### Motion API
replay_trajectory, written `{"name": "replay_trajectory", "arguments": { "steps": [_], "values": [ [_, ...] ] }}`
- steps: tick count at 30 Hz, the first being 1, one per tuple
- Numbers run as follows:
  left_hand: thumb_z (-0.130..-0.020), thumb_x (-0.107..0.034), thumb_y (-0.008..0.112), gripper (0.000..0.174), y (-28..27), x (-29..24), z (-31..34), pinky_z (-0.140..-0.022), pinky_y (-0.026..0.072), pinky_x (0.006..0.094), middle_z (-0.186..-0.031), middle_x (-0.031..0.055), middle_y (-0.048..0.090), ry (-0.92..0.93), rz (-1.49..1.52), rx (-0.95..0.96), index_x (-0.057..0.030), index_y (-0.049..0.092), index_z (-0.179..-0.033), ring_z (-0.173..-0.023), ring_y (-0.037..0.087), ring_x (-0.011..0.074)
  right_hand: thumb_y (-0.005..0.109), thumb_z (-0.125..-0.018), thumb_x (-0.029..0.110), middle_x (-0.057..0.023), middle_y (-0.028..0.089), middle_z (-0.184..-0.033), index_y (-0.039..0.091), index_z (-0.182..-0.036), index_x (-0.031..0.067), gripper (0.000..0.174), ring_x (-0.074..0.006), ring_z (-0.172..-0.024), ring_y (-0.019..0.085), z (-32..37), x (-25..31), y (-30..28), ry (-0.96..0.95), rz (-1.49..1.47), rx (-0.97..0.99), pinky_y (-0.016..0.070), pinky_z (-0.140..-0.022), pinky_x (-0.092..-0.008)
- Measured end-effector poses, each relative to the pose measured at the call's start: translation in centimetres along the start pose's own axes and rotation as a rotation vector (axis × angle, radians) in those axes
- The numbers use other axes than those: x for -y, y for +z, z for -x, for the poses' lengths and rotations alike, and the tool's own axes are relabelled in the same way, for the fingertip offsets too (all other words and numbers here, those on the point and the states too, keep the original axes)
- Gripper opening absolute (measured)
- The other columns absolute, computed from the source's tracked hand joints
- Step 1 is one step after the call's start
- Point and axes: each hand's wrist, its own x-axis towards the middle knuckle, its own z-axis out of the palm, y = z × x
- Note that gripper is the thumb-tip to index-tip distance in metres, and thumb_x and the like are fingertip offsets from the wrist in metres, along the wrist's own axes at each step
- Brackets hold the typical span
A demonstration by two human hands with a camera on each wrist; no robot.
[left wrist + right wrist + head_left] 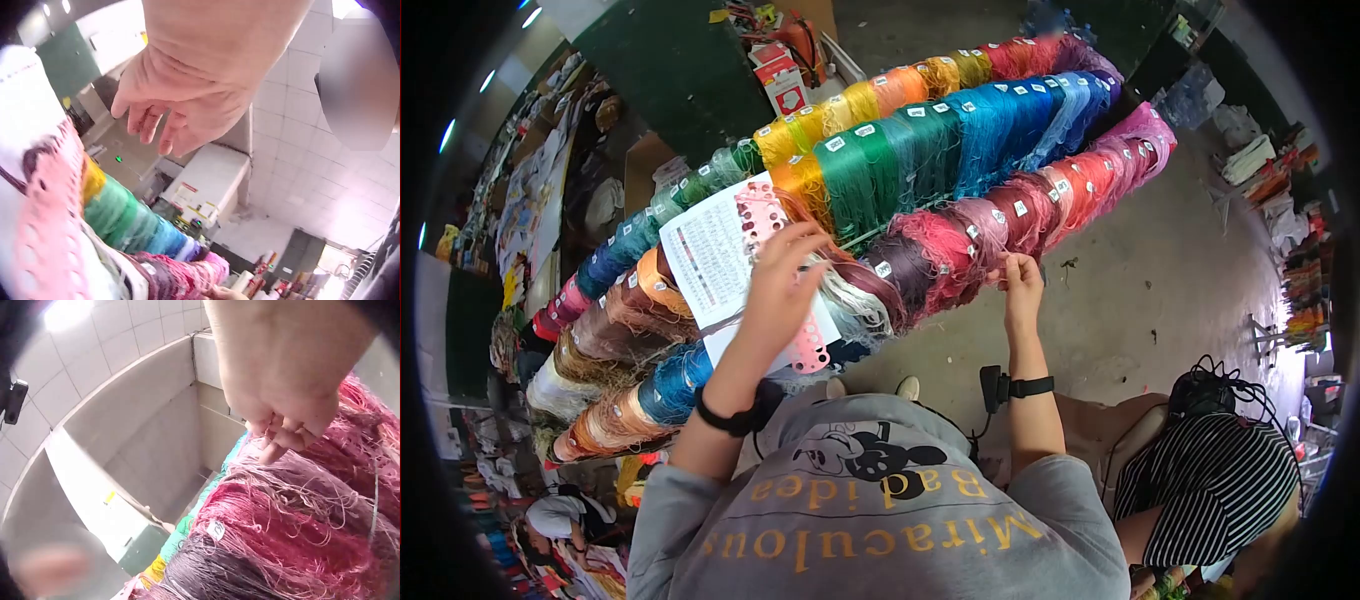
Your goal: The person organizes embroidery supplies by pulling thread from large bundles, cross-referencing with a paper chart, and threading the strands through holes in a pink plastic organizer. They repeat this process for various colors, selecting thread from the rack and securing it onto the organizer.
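My left hand (785,285) hovers over a printed white sheet (690,255) and a pink perforated thread card (808,345). Its fingers are loosely bent, and nothing shows in them in the left wrist view. Brown and white thread strands (855,295) run beside that hand. On the other side, my right hand (1022,285) pinches thread at the outer edge of the mauve-pink skeins (294,481), thumb and fingers drawn together. In the right wrist view its curled fingers partly hide the pinched strands. A dark purple skein (900,268) and a bright pink skein (940,245) hang between the hands.
Labelled skeins in green (855,165), blue (1000,120) and yellow (840,110) cover the long parallel rails. A person in striped clothing (1215,490) is at the lower right. Red-and-white boxes (780,80) stand behind the rails, and grey floor (1120,300) shows on the right.
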Motion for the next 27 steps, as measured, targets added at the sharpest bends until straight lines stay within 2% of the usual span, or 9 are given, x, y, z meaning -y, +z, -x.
{"name": "replay_trajectory", "arguments": {
  "steps": [3,9,12,13,16,18,22,24,27],
  "values": [
    [-0.085,-0.009,0.06,0.029,6.0,-1.1,-4.1,-0.1,0.0375,0.0387,-0.125,0.0164,0.052,0.19,-0.007,0.176,-0.0037,0.06,-0.114,-0.117,0.048,0.0327,0.059,-0.091,0.01,-0.0006,0.059,-0.078,0.058,-0.099,0.0036,0.01,-0.0055,-0.06,0.053,-0.1,0.5,0.5,-0.017,0.054,-0.028,0.0409,-0.054,-0.0202],
    [-0.087,-0.013,0.058,0.039,17.1,-0.8,-9.7,-0.103,0.0347,0.0403,-0.134,0.0184,0.045,0.308,-0.039,0.349,-0.0047,0.051,-0.125,-0.124,0.042,0.0359,0.065,-0.084,0.006,-0.0039,0.059,-0.083,0.062,-0.087,-0.0011,0.009,-0.0121,-0.076,0.055,-1.8,-1.3,0.4,-0.167,0.245,-0.078,0.0436,-0.069,-0.0246],
    [-0.089,-0.021,0.057,0.065,20.0,-0.1,-10.4,-0.111,0.0245,0.0409,-0.149,0.0176,0.026,0.236,-0.132,0.528,-0.01,0.027,-0.145,-0.137,0.027,0.0332,0.061,-0.087,0.01,-0.006,0.058,-0.083,0.06,-0.087,-0.0015,0.012,-0.0123,-0.073,0.055,-1.9,-1.7,-0.1,-0.169,0.342,-0.056,0.0428,-0.067,-0.0245],
    [-0.089,-0.021,0.057,0.065,20.6,0.4,-10.1,-0.111,0.0245,0.0409,-0.149,0.0176,0.026,0.235,-0.133,0.536,-0.01,0.027,-0.145,-0.137,0.027,0.0332,0.061,-0.087,0.01,-0.006,0.058,-0.083,0.06,-0.087,-0.0015,0.012,-0.0123,-0.073,0.055,-1.8,-1.9,-0.4,-0.162,0.339,-0.059,0.0428,-0.067,-0.0245],
    [-0.091,-0.026,0.054,0.07,20.4,-0.3,-9.6,-0.112,0.0194,0.0464,-0.153,0.0145,0.017,0.164,-0.27,0.608,-0.0132,0.016,-0.148,-0.14,0.022,0.0281,0.058,-0.09,0.01,-0.005,0.057,-0.079,0.058,-0.087,-0.0004,0.011,-0.0114,-0.069,0.054,-1.2,-1.2,-0.5,-0.091,0.21,-0.013,0.0415,-0.063,-0.0236],
    [-0.091,-0.026,0.054,0.07,20.5,-0.3,-9.4,-0.112,0.0195,0.0464,-0.153,0.0147,0.017,0.165,-0.269,0.601,-0.0132,0.016,-0.148,-0.14,0.023,0.0284,0.055,-0.092,0.012,-0.0035,0.056,-0.074,0.058,-0.087,0.001,0.012,-0.0101,-0.066,0.052,-0.7,-0.4,-0.4,0.058,-0.165,0.069,0.0399,-0.059,-0.0227],
    [-0.091,-0.025,0.053,0.068,20.7,0.0,-9.4,-0.112,0.0198,0.0465,-0.153,0.0131,0.019,0.173,-0.242,0.572,-0.0144,0.018,-0.148,-0.14,0.021,0.0278,0.055,-0.093,0.015,-0.0024,0.056,-0.069,0.059,-0.089,0.0016,0.015,-0.0088,-0.062,0.05,0.2,-0.8,-1.3,0.122,-0.24,0.084,0.0393,-0.057,-0.0229],
    [-0.091,-0.025,0.054,0.069,20.6,-0.2,-9.4,-0.112,0.0197,0.0466,-0.153,0.0142,0.018,0.172,-0.255,0.582,-0.0138,0.016,-0.148,-0.14,0.022,0.0285,0.058,-0.092,0.019,-0.0013,0.055,-0.066,0.061,-0.086,0.0015,0.018,-0.0078,-0.059,0.047,1.0,-2.0,-2.7,-0.068,0.336,0.098,0.0389,-0.056,-0.0233],
    [-0.091,-0.024,0.054,0.071,20.5,-0.5,-9.4,-0.112,0.0195,0.0469,-0.153,0.0154,0.017,0.174,-0.276,0.596,-0.0132,0.015,-0.149,-0.14,0.023,0.0292,0.06,-0.091,0.021,0.0004,0.052,-0.063,0.062,-0.082,0.0013,0.022,-0.0075,-0.056,0.046,3.2,-6.2,-6.5,-0.027,0.443,0.119,0.0382,-0.054,-0.0241]
  ]
}}
